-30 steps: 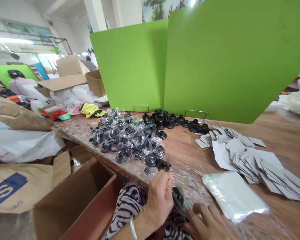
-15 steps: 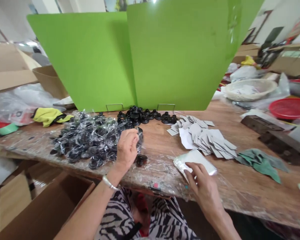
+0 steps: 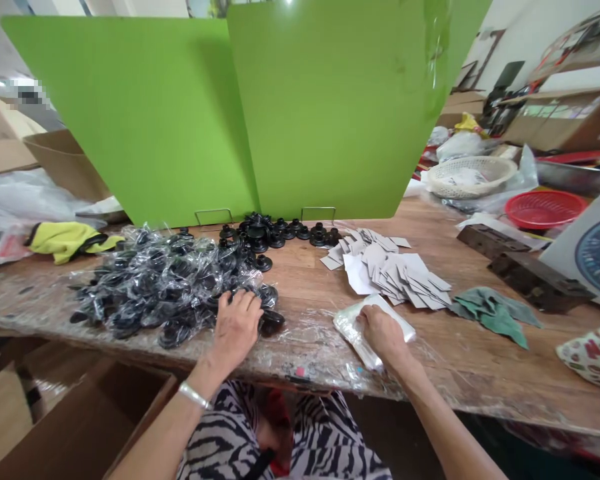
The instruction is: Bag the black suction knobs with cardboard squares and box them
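Note:
My left hand (image 3: pixel 236 325) rests palm down on the near right edge of a heap of black round parts wrapped in clear plastic (image 3: pixel 165 280), fingers spread over the pieces. My right hand (image 3: pixel 383 331) lies on a stack of small clear plastic bags (image 3: pixel 373 325) near the table's front edge, fingers curled onto the top bag. Loose black round parts (image 3: pixel 275 233) sit at the back by the green divider. A fan of grey-white cardboard cards (image 3: pixel 390 270) lies just beyond my right hand.
Green divider panels (image 3: pixel 290 107) stand across the back of the wooden table (image 3: pixel 480 360). A green cloth (image 3: pixel 490 310), dark blocks (image 3: pixel 525 273), a red basket (image 3: pixel 545 208) and a white basket (image 3: pixel 470 175) are to the right. Open cardboard boxes (image 3: pixel 80 427) stand below left; a yellow glove (image 3: pixel 65 238) lies left.
My left hand has dropped from above the wrapped heap onto its near edge. My right hand moved forward onto the bag stack. The view swung further right.

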A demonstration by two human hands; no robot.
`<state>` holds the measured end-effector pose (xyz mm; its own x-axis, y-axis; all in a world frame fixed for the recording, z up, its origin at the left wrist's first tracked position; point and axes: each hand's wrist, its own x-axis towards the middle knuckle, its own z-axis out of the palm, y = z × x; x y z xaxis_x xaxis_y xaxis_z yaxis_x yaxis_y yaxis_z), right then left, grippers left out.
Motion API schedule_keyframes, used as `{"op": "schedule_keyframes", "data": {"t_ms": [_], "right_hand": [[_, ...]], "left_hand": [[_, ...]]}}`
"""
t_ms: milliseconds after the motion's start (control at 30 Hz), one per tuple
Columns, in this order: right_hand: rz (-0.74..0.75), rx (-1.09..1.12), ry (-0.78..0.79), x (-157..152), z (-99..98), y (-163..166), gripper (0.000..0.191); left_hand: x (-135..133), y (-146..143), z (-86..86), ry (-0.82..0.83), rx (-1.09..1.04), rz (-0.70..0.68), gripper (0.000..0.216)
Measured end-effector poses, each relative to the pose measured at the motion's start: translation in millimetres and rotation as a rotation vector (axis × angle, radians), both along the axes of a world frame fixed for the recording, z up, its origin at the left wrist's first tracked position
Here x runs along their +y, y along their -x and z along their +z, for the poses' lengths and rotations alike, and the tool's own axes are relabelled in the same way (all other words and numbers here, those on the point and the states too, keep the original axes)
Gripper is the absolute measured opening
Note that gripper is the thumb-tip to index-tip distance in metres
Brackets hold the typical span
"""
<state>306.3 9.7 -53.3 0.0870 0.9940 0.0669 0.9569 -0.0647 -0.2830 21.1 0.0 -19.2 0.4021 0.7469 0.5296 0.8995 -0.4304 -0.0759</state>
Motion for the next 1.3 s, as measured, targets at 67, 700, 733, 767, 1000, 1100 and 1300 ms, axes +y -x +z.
{"op": "schedule_keyframes", "data": {"t_ms": [67,700,733,767,1000,1100,1300], "right_hand": [[0.015,0.0,0.008,-2.5,1.6,-2.7,0.017],[0.157,0.497,-0.531,-40.8,69.5,46.6,0.026],[0.152,0.541,-0.571,-42.0,71.6,48.8,0.026],[0.132,0.565,-0.571,-42.0,70.8,49.6,0.026],[0.384,0.6,-0.46,-63.0,32.1,102.0,0.018],[0.689,0.701,-0.35,-83.5,31.2,127.5,0.021],[0.324,0.918,-0.115,-71.8,36.3,86.8,0.023]], "left_hand": [[-16.0,-22.2,-5.9,0.015,-0.096,-0.066,0.02],[-33.5,-127.0,-48.9,0.514,-0.453,-0.454,0.034],[-37.4,-117.7,-45.6,0.55,-0.571,-0.458,0.032],[-42.3,-106.5,-42.4,0.599,-0.71,-0.431,0.029],[-70.2,-45.6,-19.1,0.979,-1.832,-0.247,0.034],[-66.5,-40.3,-9.4,1.048,-2.134,-0.159,0.035],[-69.2,-29.0,-3.5,1.107,-2.038,0.05,0.03]]}}
